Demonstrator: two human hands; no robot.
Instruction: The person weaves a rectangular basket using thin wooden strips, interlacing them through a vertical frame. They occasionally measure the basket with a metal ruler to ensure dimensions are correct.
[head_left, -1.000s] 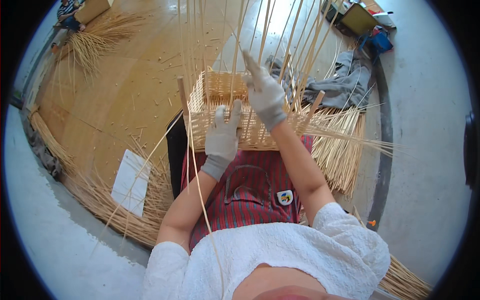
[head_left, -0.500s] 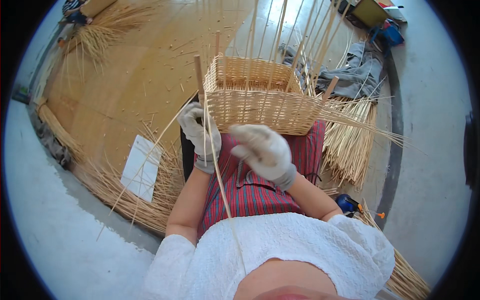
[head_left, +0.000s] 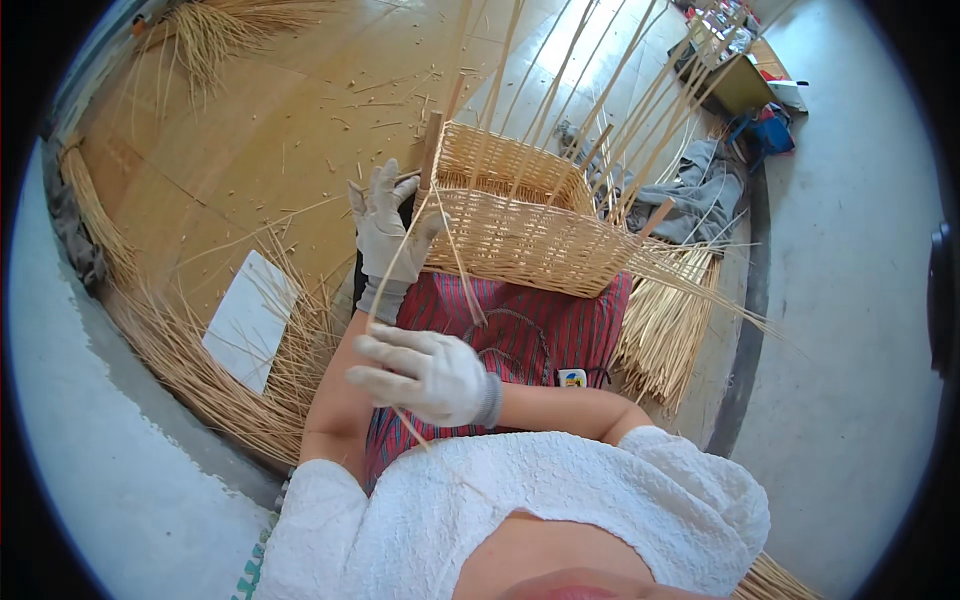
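A woven wicker basket rests tilted on my lap, with tall thin stakes rising from it and a thick wooden post at its left corner. Beside that corner, my left hand, in a pale work glove, has its fingers spread, with the thumb near the basket wall. Lower down, my gloved right hand lies across a long cane strand that runs from the corner and bows left. The strand passes behind its loosely curled fingers and comes out below; the thumb is hidden. Another strand end hangs in front of the basket.
Red striped cloth covers my lap. Bundled canes and a grey cloth lie to the right. Loose canes and a white board are at left. Offcuts dot the wooden floor board.
My right hand has moved down and left, onto the long strand, which now bows left. My left hand's fingers have opened and spread upward. The basket has shifted slightly and turned in view.
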